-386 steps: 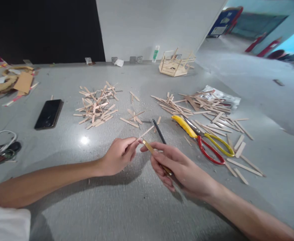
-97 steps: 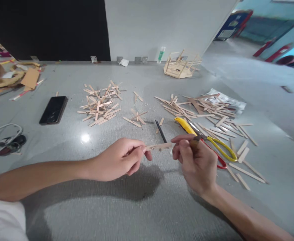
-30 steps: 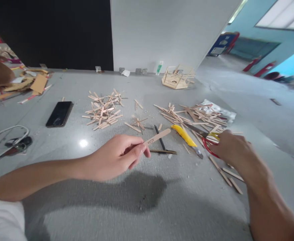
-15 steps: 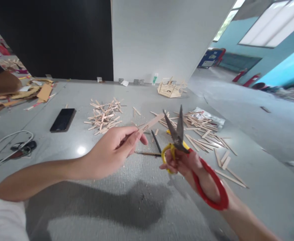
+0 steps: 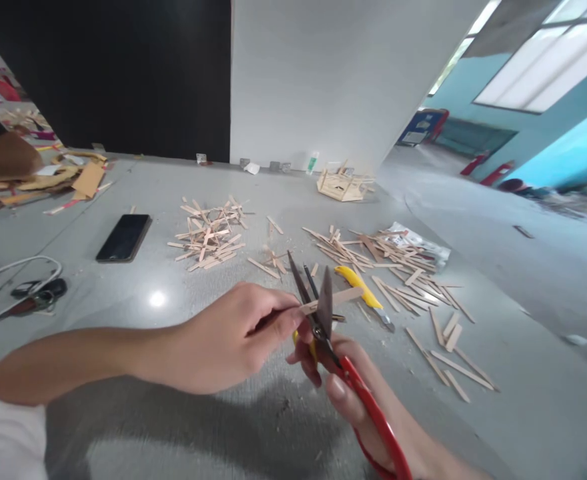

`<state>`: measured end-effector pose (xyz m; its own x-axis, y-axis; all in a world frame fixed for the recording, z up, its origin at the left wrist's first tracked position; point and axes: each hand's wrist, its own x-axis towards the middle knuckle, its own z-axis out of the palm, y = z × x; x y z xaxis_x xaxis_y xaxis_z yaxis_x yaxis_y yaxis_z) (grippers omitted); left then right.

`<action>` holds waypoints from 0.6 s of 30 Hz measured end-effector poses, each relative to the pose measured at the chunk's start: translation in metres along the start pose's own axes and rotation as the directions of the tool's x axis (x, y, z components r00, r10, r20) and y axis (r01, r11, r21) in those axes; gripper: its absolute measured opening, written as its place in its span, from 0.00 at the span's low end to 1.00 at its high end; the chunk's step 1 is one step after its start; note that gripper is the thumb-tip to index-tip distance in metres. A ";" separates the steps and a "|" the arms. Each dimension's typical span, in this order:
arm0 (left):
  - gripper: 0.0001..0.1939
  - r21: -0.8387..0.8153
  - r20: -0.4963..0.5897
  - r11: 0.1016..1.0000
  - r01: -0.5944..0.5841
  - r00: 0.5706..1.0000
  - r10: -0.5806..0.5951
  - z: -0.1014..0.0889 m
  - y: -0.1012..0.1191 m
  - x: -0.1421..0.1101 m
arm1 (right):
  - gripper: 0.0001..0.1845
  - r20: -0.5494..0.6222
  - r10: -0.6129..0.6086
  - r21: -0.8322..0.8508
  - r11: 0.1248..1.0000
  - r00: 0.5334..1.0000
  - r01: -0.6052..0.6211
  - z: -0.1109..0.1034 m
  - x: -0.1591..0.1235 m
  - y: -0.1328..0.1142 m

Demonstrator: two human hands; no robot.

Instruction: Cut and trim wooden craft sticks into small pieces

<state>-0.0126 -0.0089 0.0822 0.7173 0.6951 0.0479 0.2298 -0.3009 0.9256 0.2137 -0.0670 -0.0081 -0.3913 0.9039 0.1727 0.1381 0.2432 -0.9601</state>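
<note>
My left hand (image 5: 246,333) is closed, pinching a flat wooden craft stick (image 5: 344,297) between thumb and fingers. The stick points right and passes between the parted blades of a pair of scissors (image 5: 326,307). My right hand (image 5: 346,383) grips these scissors by their handles, one loop red and the other yellow. Beyond the blades lies a yellow utility knife (image 5: 361,283) with its blade pointing toward me. A dark pen-like rod (image 5: 310,281) is partly hidden behind the scissors.
Loose sticks form a left pile (image 5: 208,233) and a right pile (image 5: 403,257) beside a plastic bag (image 5: 428,247). A stick-built frame (image 5: 341,187) stands near the white panel. A phone (image 5: 124,238) and a cable with a dark object (image 5: 41,293) lie left.
My right hand has brought the scissors left and down, so the blades now straddle the stick. My left hand, still holding the stick, has shifted slightly lower. The utility knife is now uncovered.
</note>
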 end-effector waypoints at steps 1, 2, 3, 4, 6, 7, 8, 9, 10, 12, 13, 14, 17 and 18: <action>0.16 -0.005 0.006 1.000 0.011 1.000 -0.011 0.000 0.001 0.000 | 0.18 0.003 -0.016 -0.002 1.000 1.000 0.016 0.000 -0.003 0.001; 0.15 -0.011 0.011 1.000 0.020 1.000 -0.020 0.001 0.001 0.000 | 0.17 0.008 -0.030 -0.003 1.000 1.000 0.030 -0.001 -0.005 0.001; 0.15 -0.019 0.018 0.999 0.028 0.999 -0.028 0.001 0.001 0.000 | 0.16 0.014 -0.042 -0.003 0.999 0.999 0.042 -0.001 -0.006 0.001; 0.15 -0.027 0.026 0.999 0.033 0.999 -0.032 0.002 0.001 0.000 | 0.15 0.024 -0.048 -0.003 0.999 0.999 0.048 -0.002 -0.007 0.001; 0.16 -0.040 0.039 0.999 0.037 0.999 -0.035 0.003 0.000 0.001 | 0.14 0.039 -0.044 -0.009 0.999 0.998 0.045 -0.004 -0.008 0.000; 0.16 -0.041 0.043 0.999 0.036 0.998 -0.034 0.003 0.000 0.001 | 0.14 0.043 -0.041 -0.018 0.999 0.998 0.042 -0.004 -0.008 0.000; 0.16 -0.038 0.048 0.999 0.036 0.998 -0.034 0.004 -0.001 0.001 | 0.14 0.042 -0.043 -0.032 0.999 0.998 0.044 -0.005 -0.008 0.000; 0.16 -0.031 0.053 0.999 0.033 0.998 -0.031 0.004 -0.001 0.001 | 0.14 0.035 -0.047 -0.050 0.998 0.998 0.049 -0.005 -0.008 0.001; 0.16 -0.022 0.060 0.999 0.031 0.998 -0.029 0.004 -0.001 0.002 | 0.14 0.027 -0.050 -0.071 0.996 0.998 0.052 -0.005 -0.008 0.002; 0.16 0.003 0.084 1.000 0.024 0.996 -0.024 0.004 -0.002 0.002 | 0.13 0.005 -0.041 -0.117 0.992 0.999 0.041 -0.003 -0.009 0.005; 0.16 0.014 0.093 1.000 0.020 0.995 -0.021 0.004 -0.002 0.003 | 0.12 -0.010 -0.033 -0.141 0.990 0.999 0.031 -0.002 -0.010 0.008; 0.16 0.023 0.101 1.000 0.017 0.995 -0.019 0.004 -0.002 0.003 | 0.12 -0.028 -0.025 -0.163 0.986 0.999 0.020 -0.001 -0.011 0.010; 0.15 0.034 0.111 0.999 0.015 0.994 -0.018 0.005 -0.003 0.003 | 0.12 -0.047 -0.022 -0.198 0.980 0.999 0.012 0.003 -0.013 0.016; 0.15 0.032 0.110 0.999 0.018 0.994 -0.021 0.006 -0.003 0.003 | 0.13 -0.043 -0.033 -0.191 0.981 0.999 0.024 0.005 -0.013 0.017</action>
<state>-0.0073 -0.0092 0.0773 0.7806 0.6249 -0.0136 0.2637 -0.3094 0.9136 0.2169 -0.0760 -0.0273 -0.3558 0.9099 0.2132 0.2999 0.3273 -0.8961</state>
